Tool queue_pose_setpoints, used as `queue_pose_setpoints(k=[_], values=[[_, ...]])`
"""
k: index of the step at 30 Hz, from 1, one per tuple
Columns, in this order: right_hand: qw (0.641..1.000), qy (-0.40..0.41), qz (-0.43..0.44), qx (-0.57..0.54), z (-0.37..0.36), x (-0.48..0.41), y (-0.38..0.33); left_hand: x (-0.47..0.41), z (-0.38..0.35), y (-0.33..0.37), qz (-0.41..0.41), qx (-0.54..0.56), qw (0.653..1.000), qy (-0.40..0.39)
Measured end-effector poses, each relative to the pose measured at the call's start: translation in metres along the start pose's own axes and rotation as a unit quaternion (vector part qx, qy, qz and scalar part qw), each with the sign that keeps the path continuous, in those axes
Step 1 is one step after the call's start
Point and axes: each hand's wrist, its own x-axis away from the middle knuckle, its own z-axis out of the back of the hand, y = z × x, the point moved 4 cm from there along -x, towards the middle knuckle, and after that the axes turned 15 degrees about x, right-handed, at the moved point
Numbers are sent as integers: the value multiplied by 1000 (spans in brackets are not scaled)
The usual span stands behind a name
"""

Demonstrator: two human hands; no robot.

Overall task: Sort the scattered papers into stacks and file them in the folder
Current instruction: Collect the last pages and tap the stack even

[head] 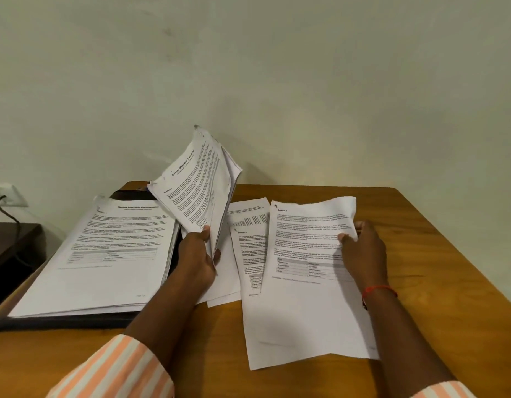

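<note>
Head view: mid-sort, left hand (197, 255) grips a raised sheaf of white printed papers (198, 179); right hand (365, 249) pinches a loose white sheet (303, 311) on the brown wooden table (426, 225), likely bound for the sheaf.

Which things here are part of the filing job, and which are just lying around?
Job: sheaf in left hand; top sheet pinched by right hand; loose sheets under it; stack on folder.
Lying about: wall socket, cable, dark side cabinet.
</note>
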Motion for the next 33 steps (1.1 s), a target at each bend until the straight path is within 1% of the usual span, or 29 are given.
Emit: queue_pose_setpoints(k=[3,6,9,12,15,18,21,24,29,33], values=[[993,-70,33,91,-9,3,-1,-3,0,1,0,-1,1000,-5],[970,-149,78,174,-26,19,-12,-6,1,1,2,1,1000,-11],[948,-151,110,258,-42,36,-21,-5,2,1,9,5,1000,-8],[944,-150,72,284,-44,38,-21,-6,4,1,12,13,1000,-4],[943,-161,41,288,-39,33,-17,-8,4,3,11,15,1000,-5],[948,-181,24,260,-32,27,-13,-8,5,8,1,15,1000,-10],[952,-206,1,228,-28,25,-9,-13,10,10,9,26,1000,-8],[954,-212,11,213,-31,24,-8,-21,15,13,17,44,999,-1],[959,-188,36,209,-27,30,-16,-22,17,17,12,60,998,16],[966,-173,26,188,-25,30,-17,-22,15,21,4,68,997,19]])
